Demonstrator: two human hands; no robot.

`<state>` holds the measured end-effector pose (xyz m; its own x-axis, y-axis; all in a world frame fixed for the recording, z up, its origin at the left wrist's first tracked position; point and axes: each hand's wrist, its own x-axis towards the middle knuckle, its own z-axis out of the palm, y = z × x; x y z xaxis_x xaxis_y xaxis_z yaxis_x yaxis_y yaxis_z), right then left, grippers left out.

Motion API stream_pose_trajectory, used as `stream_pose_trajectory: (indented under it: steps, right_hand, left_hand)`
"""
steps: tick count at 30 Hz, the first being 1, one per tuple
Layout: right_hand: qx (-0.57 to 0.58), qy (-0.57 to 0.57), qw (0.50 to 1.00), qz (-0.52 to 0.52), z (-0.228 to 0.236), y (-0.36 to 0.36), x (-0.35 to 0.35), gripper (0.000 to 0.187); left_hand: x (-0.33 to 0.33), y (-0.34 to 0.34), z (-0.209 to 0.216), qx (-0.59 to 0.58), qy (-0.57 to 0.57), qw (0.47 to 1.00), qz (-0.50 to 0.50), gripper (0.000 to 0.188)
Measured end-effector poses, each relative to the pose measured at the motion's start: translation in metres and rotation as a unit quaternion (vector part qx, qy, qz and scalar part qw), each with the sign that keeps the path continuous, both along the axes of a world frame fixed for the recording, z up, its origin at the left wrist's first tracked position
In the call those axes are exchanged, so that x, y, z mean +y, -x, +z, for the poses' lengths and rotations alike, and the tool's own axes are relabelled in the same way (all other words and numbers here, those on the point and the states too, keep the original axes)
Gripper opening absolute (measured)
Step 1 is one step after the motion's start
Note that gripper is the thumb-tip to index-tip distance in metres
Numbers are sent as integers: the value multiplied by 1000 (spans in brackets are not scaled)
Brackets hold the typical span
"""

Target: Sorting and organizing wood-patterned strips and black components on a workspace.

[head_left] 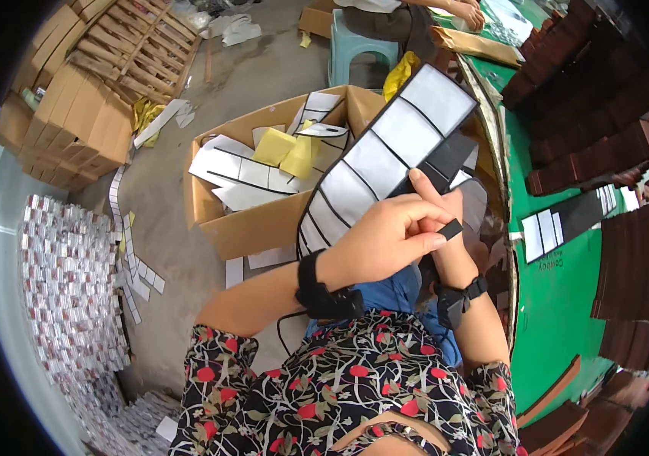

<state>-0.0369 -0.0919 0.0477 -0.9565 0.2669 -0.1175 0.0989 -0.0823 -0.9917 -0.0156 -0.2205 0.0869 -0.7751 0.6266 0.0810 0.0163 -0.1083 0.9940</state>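
Floral shirt (pixel 359 372) nearest, white-panelled black strip (pixel 397 129) farther, overlapping open carton's (pixel 256 228) right side in view, left hand (pixel 378 235) pinching small black piece (pixel 451 229), right hand (pixel 447 202) at strip's right edge, grip partly hidden, cannot tell, green table (pixel 556 304) right.

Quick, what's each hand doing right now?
Left hand: closed, pinching a small black piece.
Right hand: holding the white-panelled strip, its grip partly hidden.
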Motion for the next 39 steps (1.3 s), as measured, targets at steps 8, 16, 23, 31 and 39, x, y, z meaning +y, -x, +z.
stream_pose_trajectory:
  steps: [8, 16, 23, 31, 39]
  right_hand:
    - [99, -94, 989, -49, -14, -4, 34, 29]
    - [26, 310, 950, 11, -19, 27, 82, 31]
    - [-7, 309, 951, -21, -26, 15, 77, 31]
    - [20, 289, 955, -66, -23, 12, 85, 30]
    - [20, 305, 948, -91, -20, 21, 107, 17]
  left_hand:
    - [50, -36, -21, 208, 8, 949, 238, 20]
    - [49, -71, -36, 191, -38, 961, 198, 25]
    - [47, -68, -46, 136, -68, 968, 200, 19]
    - [-1, -47, -70, 145, -1, 964, 222, 20]
    - [-126, -26, -165, -86, 63, 958, 267, 21]
